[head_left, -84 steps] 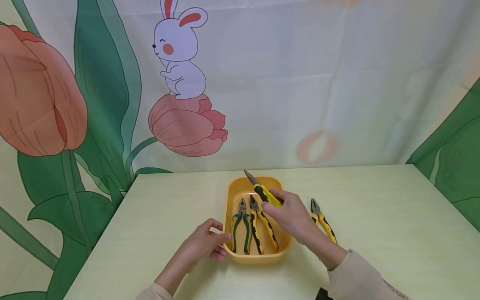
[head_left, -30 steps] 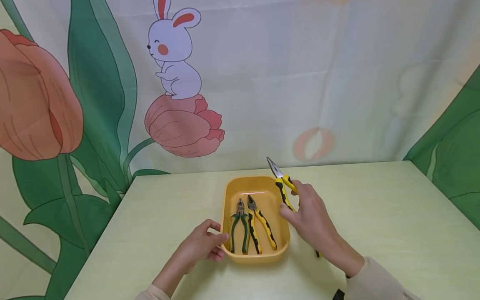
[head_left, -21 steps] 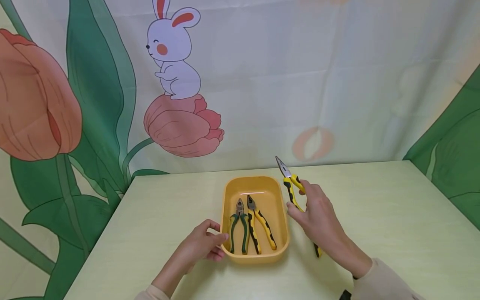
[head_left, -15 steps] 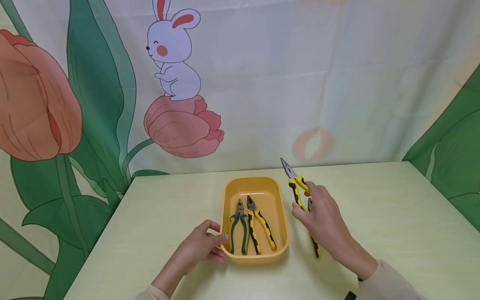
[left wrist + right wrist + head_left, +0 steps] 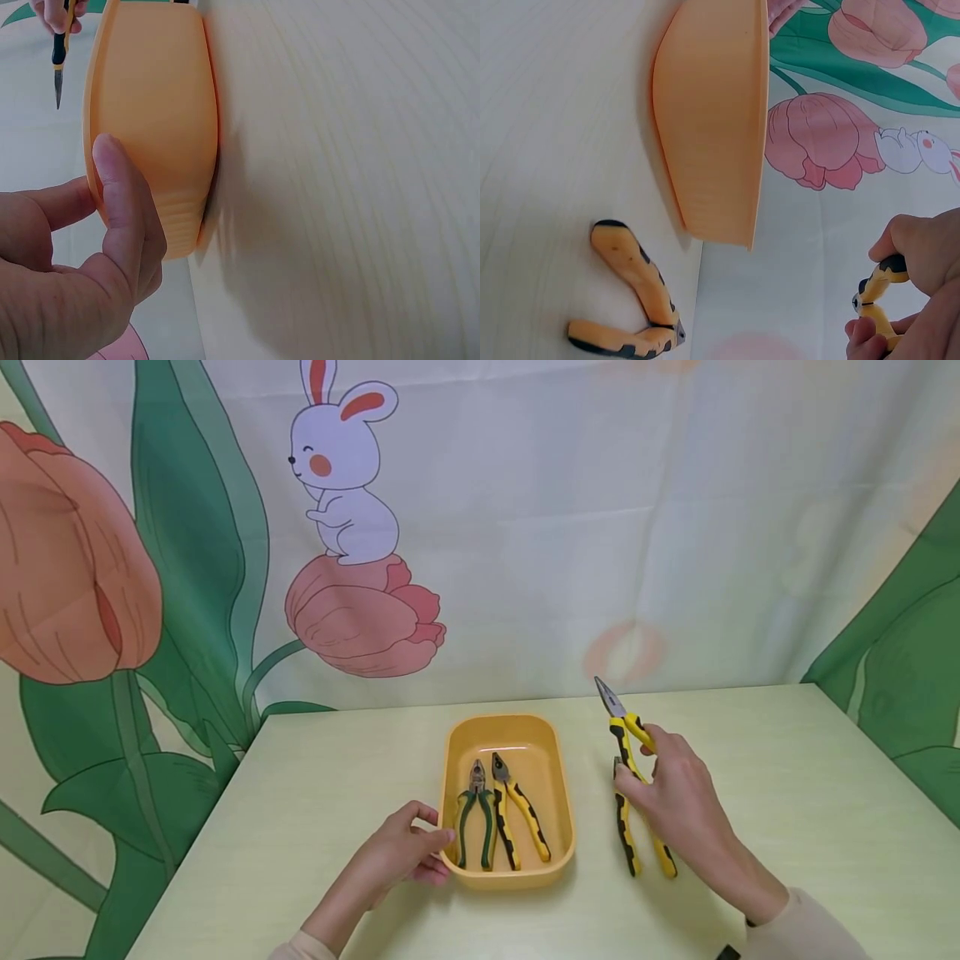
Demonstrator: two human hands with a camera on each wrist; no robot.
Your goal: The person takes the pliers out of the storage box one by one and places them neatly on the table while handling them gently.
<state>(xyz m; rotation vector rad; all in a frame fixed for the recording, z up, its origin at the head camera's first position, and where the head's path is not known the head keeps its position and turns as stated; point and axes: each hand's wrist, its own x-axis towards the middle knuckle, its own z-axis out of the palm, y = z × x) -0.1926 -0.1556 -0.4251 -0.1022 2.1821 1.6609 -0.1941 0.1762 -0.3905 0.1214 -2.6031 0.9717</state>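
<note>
My right hand (image 5: 686, 793) holds long-nose pliers (image 5: 625, 735) by their yellow and black handles, jaws pointing up and away, to the right of the yellow tray (image 5: 513, 880). Below that hand, another yellow and black pair of pliers (image 5: 625, 835) lies on the table, partly hidden by the hand in the head view; its handles (image 5: 634, 270) show in the right wrist view. My left hand (image 5: 393, 852) pinches the tray's left rim between thumb and fingers. Inside the tray lie green-handled pliers (image 5: 476, 814) and, beside them, yellow and black pliers (image 5: 517, 810).
The pale table (image 5: 337, 777) reaches back to a printed cloth (image 5: 525, 568) with a rabbit and tulips. A small black object (image 5: 727, 952) shows at the bottom edge, by the right sleeve.
My right hand has carried the long-nose pliers from above the tray to the right, over the pliers on the table. My left hand has stayed at the tray rim.
</note>
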